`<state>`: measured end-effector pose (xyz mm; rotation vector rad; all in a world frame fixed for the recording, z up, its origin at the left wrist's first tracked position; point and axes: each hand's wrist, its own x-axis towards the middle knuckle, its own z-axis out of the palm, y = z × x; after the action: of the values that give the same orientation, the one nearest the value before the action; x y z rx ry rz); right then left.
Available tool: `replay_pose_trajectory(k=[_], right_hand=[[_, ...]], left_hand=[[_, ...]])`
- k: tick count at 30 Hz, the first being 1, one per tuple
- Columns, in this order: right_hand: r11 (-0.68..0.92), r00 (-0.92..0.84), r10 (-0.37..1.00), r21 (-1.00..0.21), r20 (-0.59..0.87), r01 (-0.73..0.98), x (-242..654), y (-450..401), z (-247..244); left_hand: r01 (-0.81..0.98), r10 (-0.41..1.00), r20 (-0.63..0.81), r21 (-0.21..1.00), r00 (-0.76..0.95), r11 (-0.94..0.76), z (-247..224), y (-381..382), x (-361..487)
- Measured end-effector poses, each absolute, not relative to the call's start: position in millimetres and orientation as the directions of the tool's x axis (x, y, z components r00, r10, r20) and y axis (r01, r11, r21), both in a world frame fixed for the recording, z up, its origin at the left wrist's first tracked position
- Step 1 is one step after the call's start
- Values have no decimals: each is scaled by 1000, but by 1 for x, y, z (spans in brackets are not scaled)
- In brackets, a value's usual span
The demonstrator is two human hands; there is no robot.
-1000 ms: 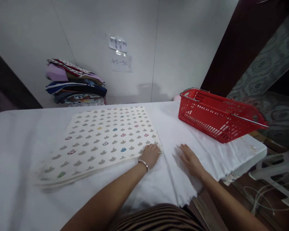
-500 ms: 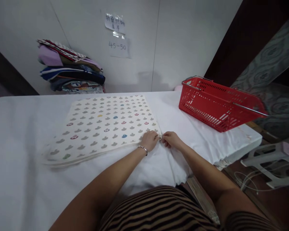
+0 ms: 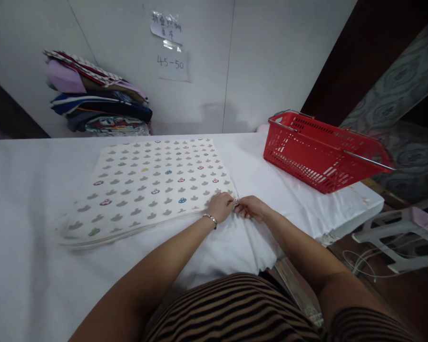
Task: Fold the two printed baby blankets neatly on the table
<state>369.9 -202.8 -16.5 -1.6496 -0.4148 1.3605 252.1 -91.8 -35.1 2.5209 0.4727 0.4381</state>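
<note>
A folded cream cloth (image 3: 153, 185), printed with rows of small grey shapes and a few coloured ones, lies flat on the white-covered table (image 3: 271, 213). At its near right corner, my left hand (image 3: 220, 206) is closed on the cloth's edge, a bracelet on the wrist. My right hand (image 3: 251, 208) pinches the same corner from the right, fingertips almost meeting those of the left. The corner is slightly raised and bunched between them. The cloth's layers show along its near edge.
A red plastic basket (image 3: 306, 152) with metal handles stands at the table's right end. Against the wall at back left is a stack of folded fabrics (image 3: 100, 95). Paper signs (image 3: 171, 61) hang on the wall. A plastic stool (image 3: 399, 232) and white cables sit beyond the right edge.
The view has shifted slightly. Both hands stay at the cloth's corner; my right hand's fingers have come a little closer to my left hand.
</note>
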Motion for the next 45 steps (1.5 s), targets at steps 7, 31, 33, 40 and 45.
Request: replay_pose_trajectory(k=[7, 31, 33, 40, 45], right_hand=[[-529, 333, 720, -792, -609, -304, 371, -204, -15], [-562, 307, 709, -771, -635, -300, 373, -204, -17], [-569, 306, 701, -764, -644, -304, 374, -203, -17], [-596, 280, 682, -736, -675, -321, 378, -202, -17], [-599, 271, 691, -740, -670, -306, 380, -202, -19]], left_hand=[[201, 352, 216, 514, 911, -834, -31, -89, 253], [33, 119, 226, 350, 967, -936, -25, -91, 239], [48, 142, 239, 361, 961, -931, -26, -85, 232], [200, 280, 215, 329, 936, -923, -30, -55, 193], [245, 312, 203, 298, 928, -923, -31, -51, 179]])
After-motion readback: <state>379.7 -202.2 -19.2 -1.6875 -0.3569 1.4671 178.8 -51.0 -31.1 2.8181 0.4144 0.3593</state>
